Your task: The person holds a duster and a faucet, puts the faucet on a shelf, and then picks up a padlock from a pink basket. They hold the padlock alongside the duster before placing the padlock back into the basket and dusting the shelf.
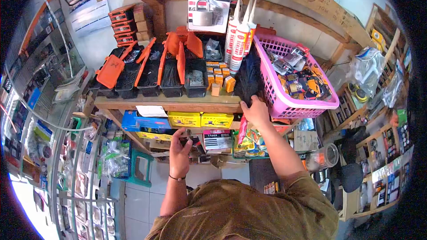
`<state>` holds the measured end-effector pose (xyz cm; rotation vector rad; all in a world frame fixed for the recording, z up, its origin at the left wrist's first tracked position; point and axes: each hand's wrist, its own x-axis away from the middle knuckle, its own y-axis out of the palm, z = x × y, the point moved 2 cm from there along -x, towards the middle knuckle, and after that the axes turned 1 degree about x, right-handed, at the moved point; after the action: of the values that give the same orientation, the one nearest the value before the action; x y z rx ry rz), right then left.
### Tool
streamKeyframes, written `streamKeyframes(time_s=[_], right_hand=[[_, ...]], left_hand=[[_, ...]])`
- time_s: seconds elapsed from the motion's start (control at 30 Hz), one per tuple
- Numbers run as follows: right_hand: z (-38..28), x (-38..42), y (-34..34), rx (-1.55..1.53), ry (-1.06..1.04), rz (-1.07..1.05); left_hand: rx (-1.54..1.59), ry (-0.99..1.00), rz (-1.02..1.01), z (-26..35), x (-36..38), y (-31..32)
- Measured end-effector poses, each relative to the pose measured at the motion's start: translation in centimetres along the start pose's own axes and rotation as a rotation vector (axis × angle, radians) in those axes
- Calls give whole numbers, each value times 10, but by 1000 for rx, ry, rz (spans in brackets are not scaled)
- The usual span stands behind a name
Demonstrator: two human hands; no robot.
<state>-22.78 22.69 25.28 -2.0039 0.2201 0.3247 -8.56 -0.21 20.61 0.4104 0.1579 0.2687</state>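
right hand (256, 110): closed in a grip, fingers curled | right forearm (281, 150): extended, slanting back from the grip toward the body | left hand (180, 154): left of the grip, nearer the body, fingers raised, thumb spread | left forearm (174, 196): nearly in line with its hand

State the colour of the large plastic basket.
The basket is pink, seen best in the head view.

The right hand (255, 113) is gripping a black feather duster (248, 80), whose feathers are lying between silicone sealant tubes (240, 46) and a pink plastic basket (302, 108). The left hand (179, 154) is hovering near yellow boxes (184, 119). Orange-lidded black bins (171, 90) are standing on the wooden shelf (178, 105); a HONA padlock pack (209, 4) is hanging above.
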Motion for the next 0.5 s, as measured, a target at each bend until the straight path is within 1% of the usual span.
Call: streamKeyframes(time_s=[0.07,0.13,0.17,0.2,0.27,0.3,0.33,0.37,0.4,0.47,0.5], right_hand=[[2,3,1,4,28,5],[6,4,2,13,34,-1],[6,6,0,-1,57,29],[6,8,-1,-15,79,58],[8,15,-1,-56,77,76],[7,20,-4,-77,14,190],[5,25,-6,-101,-50,305],[-4,35,-17,-195,-117,365],[-9,43,-22,-252,-236,482],[-29,56,-36,-525,-205,311],[-57,56,-56,-506,-356,219]], left_hand=[[-44,41,4,-1,1,-2],[-56,-42,-6,-7,1,-5],[-56,-116,36,1,4,-2],[-50,-109,43,-1,3,-4],[-153,19,58,-5,0,-9],[-147,29,69,-2,-1,-10],[-152,-7,75,3,-1,-12],[-156,-41,81,9,-1,-14],[-149,-23,93,16,-4,-17],[-255,134,130,38,-8,-23],[-325,127,146,79,-11,-18]])
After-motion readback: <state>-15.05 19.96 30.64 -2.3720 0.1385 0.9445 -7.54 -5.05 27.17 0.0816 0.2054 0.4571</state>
